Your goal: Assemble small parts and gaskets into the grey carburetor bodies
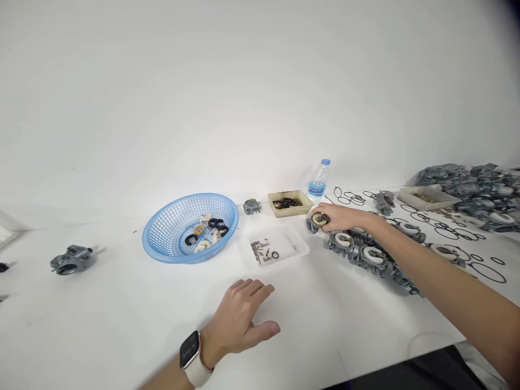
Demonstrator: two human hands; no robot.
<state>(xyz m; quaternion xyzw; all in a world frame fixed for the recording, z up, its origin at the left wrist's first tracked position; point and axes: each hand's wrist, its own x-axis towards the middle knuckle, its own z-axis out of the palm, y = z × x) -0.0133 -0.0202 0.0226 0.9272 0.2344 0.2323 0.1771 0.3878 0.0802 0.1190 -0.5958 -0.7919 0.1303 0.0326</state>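
My right hand point(339, 215) is closed around a grey metal carburetor body point(318, 221) with a yellowish ring-shaped part on top, at the far end of a group of similar bodies point(374, 255) carrying white parts. My left hand point(244, 315), with a watch on the wrist, hovers or rests over the white table in front of a shallow white tray point(290, 253). Its fingers are apart and hold nothing. Small metal pieces and a black ring lie in that tray.
A blue basket point(162, 246) holds black, white and yellow parts. Behind stand a beige box point(289, 211) of black rings and a bottle point(317, 184). Single bodies lie at left point(71, 260) and centre back point(252, 206). Rings point(447, 233), another box point(428, 199) and piled bodies point(483, 189) occupy the right.
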